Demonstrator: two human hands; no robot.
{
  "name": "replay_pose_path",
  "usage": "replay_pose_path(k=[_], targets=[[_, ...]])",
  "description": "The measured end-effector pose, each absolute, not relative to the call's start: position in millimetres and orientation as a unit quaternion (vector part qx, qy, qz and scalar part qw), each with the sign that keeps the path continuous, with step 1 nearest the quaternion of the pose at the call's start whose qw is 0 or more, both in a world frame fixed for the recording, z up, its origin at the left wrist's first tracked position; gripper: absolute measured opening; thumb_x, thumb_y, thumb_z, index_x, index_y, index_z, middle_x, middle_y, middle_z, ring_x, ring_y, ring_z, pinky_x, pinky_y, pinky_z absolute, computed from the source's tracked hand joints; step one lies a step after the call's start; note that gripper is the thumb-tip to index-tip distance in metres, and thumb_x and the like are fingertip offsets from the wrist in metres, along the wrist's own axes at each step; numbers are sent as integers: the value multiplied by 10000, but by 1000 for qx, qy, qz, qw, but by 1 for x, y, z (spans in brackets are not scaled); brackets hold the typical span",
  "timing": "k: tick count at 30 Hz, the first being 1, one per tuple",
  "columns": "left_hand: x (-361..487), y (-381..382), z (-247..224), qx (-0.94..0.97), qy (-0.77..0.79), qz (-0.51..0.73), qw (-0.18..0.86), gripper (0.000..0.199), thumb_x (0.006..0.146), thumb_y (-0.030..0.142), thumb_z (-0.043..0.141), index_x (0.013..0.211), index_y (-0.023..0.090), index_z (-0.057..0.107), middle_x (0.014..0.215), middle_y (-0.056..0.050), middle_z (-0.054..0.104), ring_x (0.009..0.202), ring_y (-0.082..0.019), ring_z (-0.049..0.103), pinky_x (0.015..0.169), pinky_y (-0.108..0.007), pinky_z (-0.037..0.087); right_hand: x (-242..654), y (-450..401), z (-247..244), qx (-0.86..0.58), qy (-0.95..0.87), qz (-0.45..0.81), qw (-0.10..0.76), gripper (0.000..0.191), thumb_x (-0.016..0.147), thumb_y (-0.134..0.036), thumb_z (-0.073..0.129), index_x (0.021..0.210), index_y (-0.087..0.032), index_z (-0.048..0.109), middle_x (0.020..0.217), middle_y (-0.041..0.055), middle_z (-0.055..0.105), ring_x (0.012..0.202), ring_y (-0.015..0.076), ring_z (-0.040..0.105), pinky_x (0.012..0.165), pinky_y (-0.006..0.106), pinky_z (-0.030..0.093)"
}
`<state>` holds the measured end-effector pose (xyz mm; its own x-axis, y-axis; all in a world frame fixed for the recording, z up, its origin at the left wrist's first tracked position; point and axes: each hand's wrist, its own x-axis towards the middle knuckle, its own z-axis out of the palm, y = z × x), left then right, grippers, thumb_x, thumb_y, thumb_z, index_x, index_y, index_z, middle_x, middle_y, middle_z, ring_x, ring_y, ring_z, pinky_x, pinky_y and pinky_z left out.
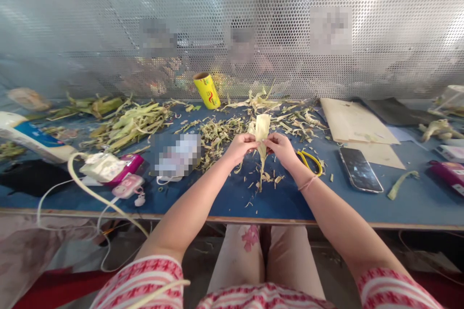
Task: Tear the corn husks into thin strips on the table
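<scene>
Between my two hands, above the blue table, is a pale yellow strip of corn husk (263, 128), broad at the top and narrowing to a thin tail. My left hand (243, 147) pinches its left side with thumb and fingertips. On the other side my right hand (278, 147) grips the husk the same way, close to the left fingertips. Below the tail lie small husk scraps (268, 178). Just right of my right wrist are yellow scissor handles (311, 161); the blades are not visible. A heap of cut husk pieces (217, 135) lies beyond my left hand.
A yellow tube (207, 91) leans near the perforated metal panel (282, 19). Long husk strips (136, 123) are piled at left, near a white bottle (34, 137) and a corded pink device (125, 169). To the right lie a phone (360, 169) and cardboard sheets (357, 120).
</scene>
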<state>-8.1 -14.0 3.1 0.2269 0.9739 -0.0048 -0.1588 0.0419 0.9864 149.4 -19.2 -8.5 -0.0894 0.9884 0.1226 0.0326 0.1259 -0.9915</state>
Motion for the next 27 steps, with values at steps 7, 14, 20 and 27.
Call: replay_pose_path(k=[7,14,20,27], targets=[[-7,-19,11,441,427,467,636,262,523,125,830,648,116,600,555,24,592,503,-67,542,520,-201,385,149,-20,-4,-444,-537,502,512,355,555,-469,777,598,-215,533,462,-50,521,452,103,463,483,257,356],[-9,-18,13,419,431,455,657,272,548,144,839,683,118,604,586,21,624,521,-76,585,617,-225,490,149,-24,-2,-420,-451,587,525,383,463,-441,845,599,-188,591,533,-46,573,511,74,501,499,211,374],[-9,-17,11,427,421,460,655,231,587,167,828,717,109,646,618,-4,654,548,-88,606,643,-238,503,151,-23,-3,-410,-390,641,518,432,374,-420,898,617,-179,634,576,-35,605,567,66,537,515,180,417],[-8,-18,13,422,425,470,649,197,595,94,787,705,106,625,592,5,646,533,-94,609,619,-234,502,152,-25,0,-386,-401,658,508,327,455,-299,887,637,-179,643,605,-34,604,585,66,539,533,188,420]])
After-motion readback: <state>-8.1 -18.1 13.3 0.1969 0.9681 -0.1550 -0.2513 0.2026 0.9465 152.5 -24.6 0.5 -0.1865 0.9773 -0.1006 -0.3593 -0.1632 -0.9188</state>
